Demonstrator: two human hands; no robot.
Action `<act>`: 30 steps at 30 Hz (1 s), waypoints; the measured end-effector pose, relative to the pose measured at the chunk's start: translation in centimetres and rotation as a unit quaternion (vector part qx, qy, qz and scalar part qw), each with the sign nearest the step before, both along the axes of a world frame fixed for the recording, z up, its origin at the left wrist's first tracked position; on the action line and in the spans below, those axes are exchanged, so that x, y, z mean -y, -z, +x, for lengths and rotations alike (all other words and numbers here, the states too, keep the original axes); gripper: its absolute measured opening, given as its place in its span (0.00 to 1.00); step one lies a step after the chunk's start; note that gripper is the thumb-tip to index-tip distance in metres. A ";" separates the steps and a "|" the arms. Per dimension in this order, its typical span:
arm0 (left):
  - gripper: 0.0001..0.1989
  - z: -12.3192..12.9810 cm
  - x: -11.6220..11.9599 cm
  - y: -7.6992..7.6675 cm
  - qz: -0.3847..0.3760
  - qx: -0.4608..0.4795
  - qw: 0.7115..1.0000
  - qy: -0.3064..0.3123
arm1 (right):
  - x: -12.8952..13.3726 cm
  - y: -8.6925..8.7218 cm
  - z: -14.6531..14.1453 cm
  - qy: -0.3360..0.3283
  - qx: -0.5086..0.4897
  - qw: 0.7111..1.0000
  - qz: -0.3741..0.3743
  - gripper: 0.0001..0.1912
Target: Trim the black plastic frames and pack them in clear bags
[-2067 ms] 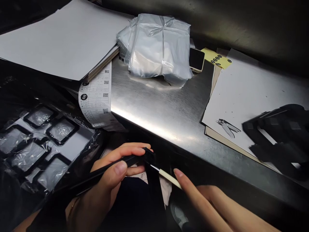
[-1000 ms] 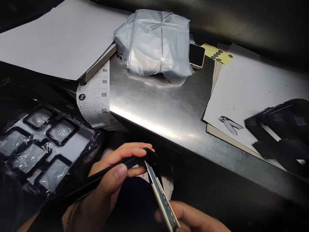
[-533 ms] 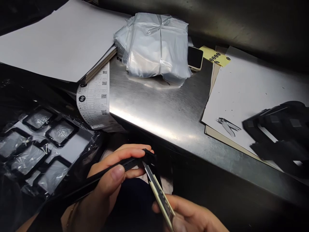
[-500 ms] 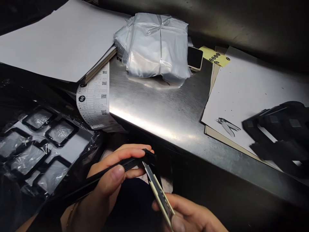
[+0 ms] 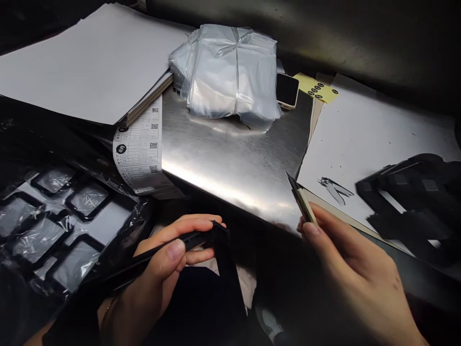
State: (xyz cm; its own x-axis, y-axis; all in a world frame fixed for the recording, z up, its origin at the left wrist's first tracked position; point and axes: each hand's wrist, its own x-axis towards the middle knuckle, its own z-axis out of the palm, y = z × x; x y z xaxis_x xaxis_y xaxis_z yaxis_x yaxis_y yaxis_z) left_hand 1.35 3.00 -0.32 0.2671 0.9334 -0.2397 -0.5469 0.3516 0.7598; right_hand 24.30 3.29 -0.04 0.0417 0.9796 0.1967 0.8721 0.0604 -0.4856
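Note:
A black plastic frame point(image 5: 194, 236) is pinched between the thumb and fingers of my left hand point(image 5: 162, 262), low and left of the middle; its corner points up and one side runs down. My right hand point(image 5: 345, 254) is closed around a utility knife point(image 5: 305, 204) with a pale body. The blade points up and left, over the front edge of the metal table, apart from the frame. Small nippers point(image 5: 335, 190) lie on white sheets point(image 5: 345, 129) to the right, beside several stacked black parts point(image 5: 414, 202).
Tied clear plastic bags point(image 5: 230, 72) and a phone point(image 5: 287, 90) lie on the metal table point(image 5: 216, 163). A paper stack point(image 5: 97, 62) and printed labels point(image 5: 140, 154) are at the left. Bagged black frames point(image 5: 57, 226) sit lower left. Yellow stickers point(image 5: 317, 87) lie behind.
My right hand has moved right and up with the knife, taking the blade away from the frame's corner. My left hand keeps its hold, nearly still. The view has shifted slightly.

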 end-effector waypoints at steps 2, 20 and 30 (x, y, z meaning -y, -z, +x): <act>0.14 0.0 0.0 -0.2 -0.006 -0.007 1.000 0.000 | -1.8 1.9 1.8 -0.012 0.078 0.996 0.042 0.17; 0.13 0.2 0.0 -0.4 0.019 -0.003 1.000 0.010 | 0.5 -0.6 -8.7 -0.177 0.024 0.958 0.225 0.06; 0.12 0.1 0.3 -0.4 -0.007 -0.045 0.999 -0.001 | 0.4 0.0 -8.6 -0.192 0.001 0.956 0.223 0.03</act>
State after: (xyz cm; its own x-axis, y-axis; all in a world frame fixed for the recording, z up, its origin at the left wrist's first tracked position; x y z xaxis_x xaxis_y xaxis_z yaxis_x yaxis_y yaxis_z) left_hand 1.43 2.73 0.09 0.2415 0.9306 -0.2750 -0.4772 0.3607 0.8014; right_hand 15.74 2.88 -0.05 -0.3038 0.7413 0.5985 0.7452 0.5763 -0.3356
